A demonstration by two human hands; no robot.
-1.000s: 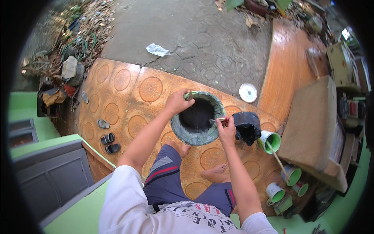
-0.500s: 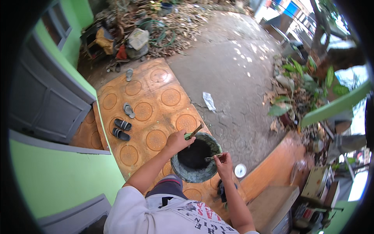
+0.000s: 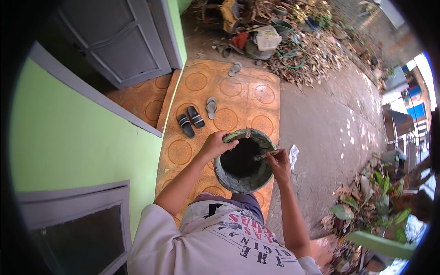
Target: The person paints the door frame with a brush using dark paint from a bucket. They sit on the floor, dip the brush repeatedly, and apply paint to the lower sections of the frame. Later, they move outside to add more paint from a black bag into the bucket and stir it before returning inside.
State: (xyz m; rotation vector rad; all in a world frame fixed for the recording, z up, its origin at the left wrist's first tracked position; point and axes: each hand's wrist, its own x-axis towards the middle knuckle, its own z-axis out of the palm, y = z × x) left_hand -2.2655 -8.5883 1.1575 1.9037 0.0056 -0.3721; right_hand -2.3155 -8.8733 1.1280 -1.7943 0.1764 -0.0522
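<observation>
A round grey-green bucket (image 3: 221, 176) with a stained wall is in front of my body, dark inside. My left hand (image 3: 219, 145) is closed at its far left rim, thumb inward, over a light green strip (image 3: 234, 136). A short brown flat piece (image 3: 248, 133) crosses the rim beside that strip; whether my fingers hold it too, I cannot tell. At the right rim my right hand (image 3: 280, 165) pinches a small slender tool with a tan handle (image 3: 270, 154). Its greyish rounded end points into the bucket; its exact kind is unclear.
Black striped slides (image 3: 190, 121) and grey flip-flops (image 3: 211, 107) lie on orange tiles (image 3: 196, 82). A green wall (image 3: 91, 123) and grey door (image 3: 123, 41) stand left. White scrap (image 3: 294, 156) lies on grey paving. Dry leaves, a hose (image 3: 293, 57) and plants (image 3: 366, 201) edge the yard.
My view has turned right, so the door and footwear shift rightward in it. The bucket sits higher in view, with both hands still at its rim. The brown piece now lies lower across the rim.
</observation>
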